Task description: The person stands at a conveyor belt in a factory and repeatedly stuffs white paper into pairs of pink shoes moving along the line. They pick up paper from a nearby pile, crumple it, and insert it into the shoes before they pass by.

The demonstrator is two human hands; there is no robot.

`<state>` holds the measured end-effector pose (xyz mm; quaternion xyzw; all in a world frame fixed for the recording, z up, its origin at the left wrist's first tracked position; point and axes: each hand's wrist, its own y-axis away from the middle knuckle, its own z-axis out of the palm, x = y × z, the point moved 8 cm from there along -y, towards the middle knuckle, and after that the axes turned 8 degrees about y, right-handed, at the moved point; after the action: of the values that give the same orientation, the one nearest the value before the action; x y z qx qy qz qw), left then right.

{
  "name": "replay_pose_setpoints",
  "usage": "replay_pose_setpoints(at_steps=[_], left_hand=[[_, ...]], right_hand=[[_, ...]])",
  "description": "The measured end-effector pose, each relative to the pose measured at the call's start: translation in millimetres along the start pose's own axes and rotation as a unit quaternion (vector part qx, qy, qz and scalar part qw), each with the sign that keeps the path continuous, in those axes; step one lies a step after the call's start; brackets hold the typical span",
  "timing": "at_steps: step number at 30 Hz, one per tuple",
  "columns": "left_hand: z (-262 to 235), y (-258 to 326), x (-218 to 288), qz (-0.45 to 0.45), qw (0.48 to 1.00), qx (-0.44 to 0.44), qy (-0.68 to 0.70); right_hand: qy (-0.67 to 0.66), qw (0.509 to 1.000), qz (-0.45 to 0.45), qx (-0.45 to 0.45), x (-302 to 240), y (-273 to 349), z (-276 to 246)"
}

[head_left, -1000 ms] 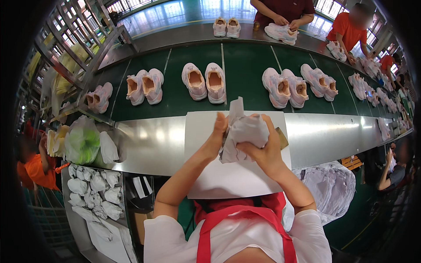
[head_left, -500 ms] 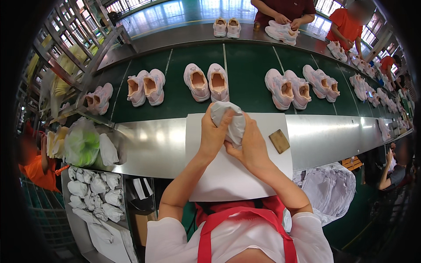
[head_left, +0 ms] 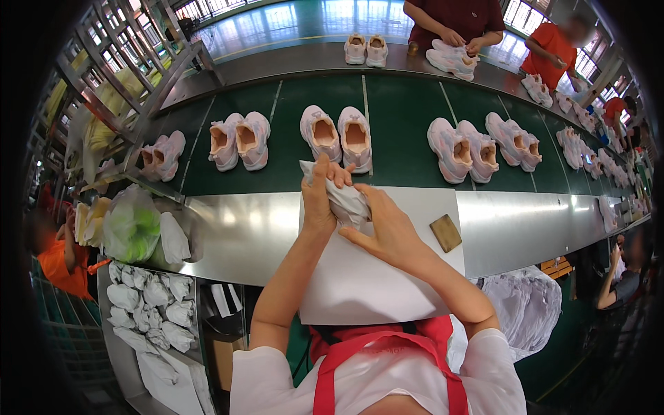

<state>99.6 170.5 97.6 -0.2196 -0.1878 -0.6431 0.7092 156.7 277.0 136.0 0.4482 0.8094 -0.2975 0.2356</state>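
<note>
Between my hands is a crumpled wad of white paper (head_left: 349,206), held above a white sheet (head_left: 377,283) at the bench edge. My left hand (head_left: 320,200) wraps the wad's left side and top, fingers curled over it. My right hand (head_left: 393,228) presses its right side, the thumb stretched out below. Just beyond, a pair of pale pink and white sneakers stands on the green conveyor, the left shoe (head_left: 321,138) and right shoe (head_left: 355,142) with their openings toward me. A small brown block (head_left: 445,233) lies on the sheet, right of my hands.
More sneaker pairs (head_left: 238,140) stand along the green conveyor (head_left: 401,104). A tray at lower left holds several paper wads (head_left: 155,290) and flat paper (head_left: 173,380). Beside it sits a plastic bag (head_left: 131,225). A large white bag (head_left: 522,308) hangs at right. A co-worker (head_left: 453,24) handles a shoe opposite.
The paper wad has turned and tilted between my hands, and my fingers have shifted around it. My left hand has moved slightly left. The view has shifted a little.
</note>
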Motion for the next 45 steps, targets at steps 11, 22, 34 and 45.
replay_pose_setpoints(at_steps=[11, 22, 34, 45], left_hand=[[-40.9, -159.1, -36.2, 0.158, 0.787, -0.097, -0.589], [-45.1, -205.0, -65.0, -0.01, 0.643, -0.213, -0.735], [-58.4, -208.7, -75.9, -0.036, 0.681, -0.254, -0.686], [-39.2, -189.2, -92.7, 0.196, 0.642, -0.12, -0.732]], right_hand=[[0.286, 0.953, 0.099, 0.005, 92.1, -58.0, -31.7], [0.405, 0.89, 0.121, -0.172, 124.1, -169.9, 26.5], [0.371, 0.896, 0.113, -0.214, 158.1, -174.1, 39.4], [0.36, 0.929, 0.08, 0.041, 222.3, -182.5, 39.8]])
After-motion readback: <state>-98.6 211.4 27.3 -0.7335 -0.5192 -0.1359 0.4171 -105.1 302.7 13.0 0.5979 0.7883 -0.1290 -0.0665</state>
